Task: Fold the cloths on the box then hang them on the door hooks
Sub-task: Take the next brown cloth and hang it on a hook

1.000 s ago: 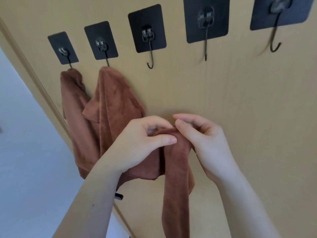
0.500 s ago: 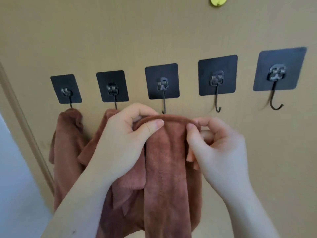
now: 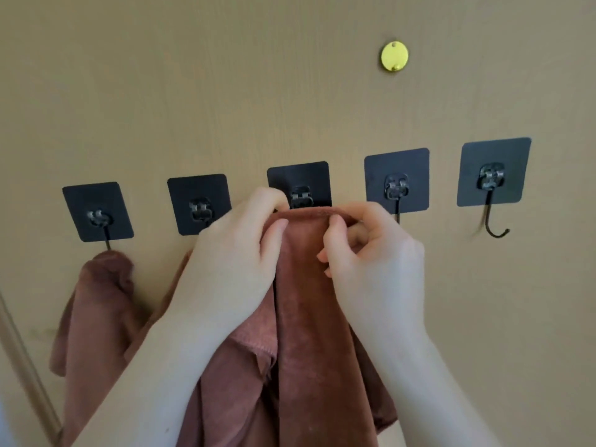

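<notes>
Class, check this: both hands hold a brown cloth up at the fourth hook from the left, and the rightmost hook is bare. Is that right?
Not quite. The head view shows the left hand and right hand holding the cloth at the third hook from the left, not the fourth. The rightmost hook is indeed bare.

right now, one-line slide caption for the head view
Both hands, left hand and right hand, hold a brown cloth up at the middle hook.

Hidden hooks and cropped cloths

The folded brown cloth (image 3: 309,285) covers the middle black hook plate (image 3: 300,182)'s wire hook; left of that plate, the left hand (image 3: 232,262) hides the second hook's tip, and every cloth runs off the bottom edge.
</notes>
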A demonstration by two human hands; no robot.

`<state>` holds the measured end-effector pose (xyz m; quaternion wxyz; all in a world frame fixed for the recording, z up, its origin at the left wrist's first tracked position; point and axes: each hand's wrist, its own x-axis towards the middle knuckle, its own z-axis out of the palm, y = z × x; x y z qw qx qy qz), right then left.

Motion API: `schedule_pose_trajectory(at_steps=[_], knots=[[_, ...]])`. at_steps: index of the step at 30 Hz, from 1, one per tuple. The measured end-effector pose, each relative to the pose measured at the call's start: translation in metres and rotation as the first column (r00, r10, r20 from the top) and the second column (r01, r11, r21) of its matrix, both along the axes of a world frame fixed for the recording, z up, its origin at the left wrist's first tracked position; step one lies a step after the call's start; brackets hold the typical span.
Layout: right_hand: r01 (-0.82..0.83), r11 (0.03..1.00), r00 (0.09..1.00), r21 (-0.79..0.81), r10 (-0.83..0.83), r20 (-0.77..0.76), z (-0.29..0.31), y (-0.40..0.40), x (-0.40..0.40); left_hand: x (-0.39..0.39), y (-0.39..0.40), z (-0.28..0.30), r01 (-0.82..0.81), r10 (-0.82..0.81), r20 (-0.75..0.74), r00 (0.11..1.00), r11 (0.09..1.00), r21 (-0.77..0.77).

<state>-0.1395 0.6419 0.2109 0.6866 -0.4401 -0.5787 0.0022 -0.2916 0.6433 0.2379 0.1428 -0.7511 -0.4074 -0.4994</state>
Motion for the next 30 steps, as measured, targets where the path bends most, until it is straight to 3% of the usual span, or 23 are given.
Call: schedule_pose_trajectory(at_steps=[4,8,16,20,25,30], knots=[[0.026,0.998,0.999,-0.064,-0.024,0.021,-0.01,0.007,-0.001,0.001,0.005,-0.01,-0.013,0.018,-0.092,0.996,0.998,0.059],[0.069,0.997,0.997,-0.028,-0.069,-0.036,-0.017,0.011,-0.005,0.001,0.006,-0.019,-0.001,0.006,-0.14,0.99,0.999,0.032],[-0.037,0.992,0.999,-0.118,0.036,-0.011,-0.026,0.009,0.004,0.002,0.005,-0.02,-0.031,0.049,-0.222,0.974,0.996,0.081],[-0.071,0.98,0.995,-0.187,0.084,0.058,-0.037,0.002,0.01,0.003,0.002,-0.018,0.086,-0.104,-0.155,0.983,0.99,-0.115],[-0.108,0.977,0.991,-0.185,0.12,0.056,-0.053,-0.007,0.011,0.0,-0.006,-0.006,0.191,-0.215,-0.006,0.976,0.879,-0.437],[-0.331,0.898,0.943,-0.291,0.325,-0.068,-0.046,-0.011,0.018,0.002,-0.01,0.007,0.155,-0.202,-0.028,0.979,0.827,-0.541]])
